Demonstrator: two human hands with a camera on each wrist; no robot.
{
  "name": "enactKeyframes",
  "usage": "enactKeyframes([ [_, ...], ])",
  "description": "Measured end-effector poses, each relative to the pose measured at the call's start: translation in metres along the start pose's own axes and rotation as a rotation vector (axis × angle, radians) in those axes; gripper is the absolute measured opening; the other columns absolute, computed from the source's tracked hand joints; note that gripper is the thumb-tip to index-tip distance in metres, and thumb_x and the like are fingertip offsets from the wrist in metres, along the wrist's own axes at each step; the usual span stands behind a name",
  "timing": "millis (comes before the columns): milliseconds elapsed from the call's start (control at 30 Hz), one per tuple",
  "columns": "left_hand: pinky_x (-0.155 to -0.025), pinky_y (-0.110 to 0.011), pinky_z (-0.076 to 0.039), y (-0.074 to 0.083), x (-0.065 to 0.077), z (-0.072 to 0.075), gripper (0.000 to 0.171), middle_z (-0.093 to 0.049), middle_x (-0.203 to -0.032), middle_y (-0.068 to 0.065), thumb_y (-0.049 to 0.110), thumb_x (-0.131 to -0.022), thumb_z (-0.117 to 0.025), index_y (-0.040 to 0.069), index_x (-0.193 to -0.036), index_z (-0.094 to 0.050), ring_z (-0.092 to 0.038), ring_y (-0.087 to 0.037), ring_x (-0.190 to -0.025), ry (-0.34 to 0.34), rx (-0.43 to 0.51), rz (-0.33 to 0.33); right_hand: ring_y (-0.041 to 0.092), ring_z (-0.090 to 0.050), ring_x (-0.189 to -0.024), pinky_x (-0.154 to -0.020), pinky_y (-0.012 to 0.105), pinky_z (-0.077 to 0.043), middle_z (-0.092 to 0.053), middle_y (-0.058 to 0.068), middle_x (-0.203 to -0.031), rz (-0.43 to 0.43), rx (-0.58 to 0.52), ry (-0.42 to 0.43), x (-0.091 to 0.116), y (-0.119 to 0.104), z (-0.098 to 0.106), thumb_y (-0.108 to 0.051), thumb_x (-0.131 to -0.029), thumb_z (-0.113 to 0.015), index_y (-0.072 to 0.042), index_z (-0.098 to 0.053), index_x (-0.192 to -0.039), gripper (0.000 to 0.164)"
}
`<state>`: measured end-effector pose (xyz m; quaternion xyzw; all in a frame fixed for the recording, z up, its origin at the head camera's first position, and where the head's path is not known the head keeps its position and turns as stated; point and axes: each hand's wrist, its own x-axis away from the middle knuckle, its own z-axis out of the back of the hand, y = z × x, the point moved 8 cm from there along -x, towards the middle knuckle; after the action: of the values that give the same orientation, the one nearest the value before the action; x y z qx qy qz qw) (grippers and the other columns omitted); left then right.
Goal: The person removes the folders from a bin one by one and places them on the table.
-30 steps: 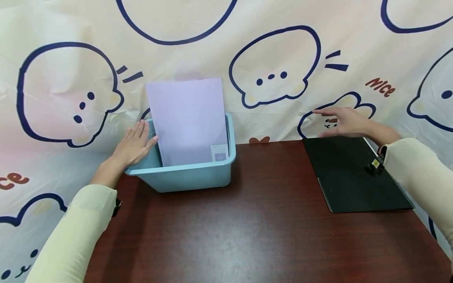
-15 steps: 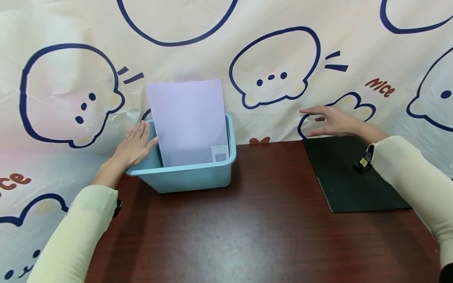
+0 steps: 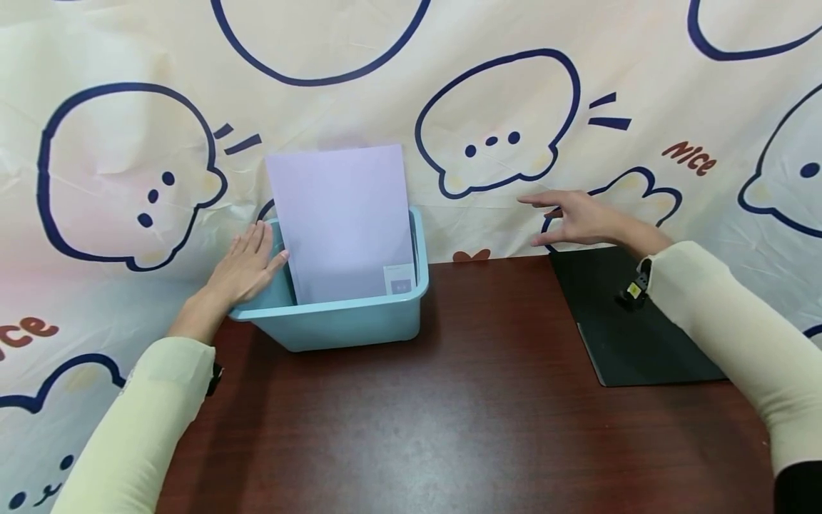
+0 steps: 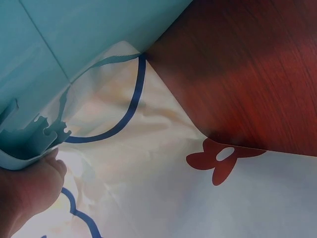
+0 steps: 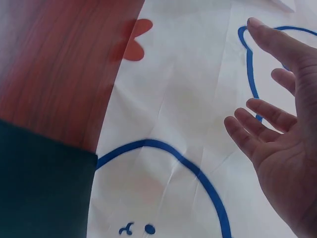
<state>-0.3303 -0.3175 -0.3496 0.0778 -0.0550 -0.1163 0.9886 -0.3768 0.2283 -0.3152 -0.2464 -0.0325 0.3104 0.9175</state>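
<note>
A light blue plastic bin [image 3: 340,327] stands on the table, with lavender sheets or folders [image 3: 343,221] upright inside it and a small pale label low on their front. My left hand [image 3: 244,268] rests on the bin's left rim, fingers straight; the left wrist view shows part of that hand [image 4: 32,193] against the bin's edge. In the air above the table's far edge is my right hand [image 3: 578,218], holding nothing, its thumb and fingers spread apart. Below the right forearm lies a flat black folder-like rectangle [image 3: 642,335], partly covered by the sleeve.
The dark reddish wooden table [image 3: 398,428] spreads between the bin and the black rectangle. A cream cloth [image 3: 359,107] with blue cartoon outlines hangs behind the table. A small wrist camera [image 3: 632,291] sits at my right cuff.
My right hand has moved left, from above the black rectangle's far edge towards the bin, with its fingers spread. The left hand and the bin have stayed in place.
</note>
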Motion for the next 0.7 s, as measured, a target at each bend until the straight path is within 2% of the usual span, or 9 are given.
enactKeyframes([
  [267,-0.128,-0.062,0.009,0.000,-0.001,-0.001,0.090,0.011,-0.173,-0.031,0.060,-0.112,-0.019,-0.008,-0.164,0.008,0.011,-0.049,-0.160,0.000,0.005,0.006,0.046,-0.055,-0.140,-0.111,0.064,-0.047,-0.047,0.017,-0.163,-0.010,-0.050,-0.020,-0.018,-0.020,-0.010,-0.030,-0.090,-0.088,-0.011,-0.048,-0.160,0.083],
  [533,-0.128,-0.062,0.009,-0.001,0.000,0.000,0.090,0.013,-0.172,-0.031,0.060,-0.112,-0.018,-0.008,-0.164,0.008,0.012,-0.049,-0.160,-0.006,0.011,0.006,0.044,-0.054,-0.142,-0.111,0.062,-0.048,-0.047,0.015,-0.163,0.035,-0.095,-0.012,-0.039,-0.045,-0.018,-0.024,-0.090,-0.087,-0.010,-0.047,-0.160,0.082],
  [700,-0.129,-0.062,0.008,0.000,0.000,0.000,0.090,0.012,-0.172,-0.031,0.060,-0.112,-0.018,-0.009,-0.164,0.009,0.012,-0.049,-0.160,-0.005,0.007,0.005,0.045,-0.055,-0.140,-0.109,0.061,-0.050,-0.044,0.013,-0.166,0.031,-0.122,-0.013,-0.051,-0.060,-0.021,-0.031,-0.091,-0.086,-0.015,-0.046,-0.162,0.083],
])
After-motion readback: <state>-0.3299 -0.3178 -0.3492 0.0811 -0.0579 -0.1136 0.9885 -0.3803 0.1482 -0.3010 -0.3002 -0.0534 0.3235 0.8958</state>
